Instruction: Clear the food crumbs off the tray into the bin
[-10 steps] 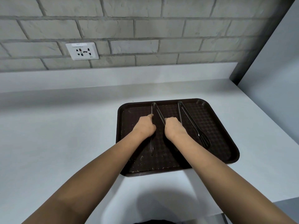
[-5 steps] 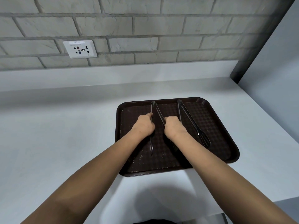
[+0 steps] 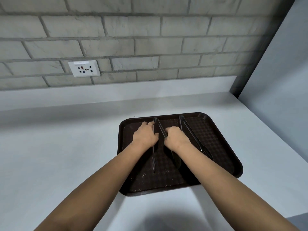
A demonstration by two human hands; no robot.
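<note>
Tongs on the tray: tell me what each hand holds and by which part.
Both hands grip one pair of tongs: the left hand its left arm, the right hand its right arm, mid-length. The second tongs lie untouched.

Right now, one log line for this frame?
left hand grips tongs | right hand grips same tongs | tray on counter | crumbs remain

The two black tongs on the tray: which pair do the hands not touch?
The right-hand tongs, lying free near the tray's right side. The other tongs, at the middle, are gripped by the left hand and right hand.
</note>
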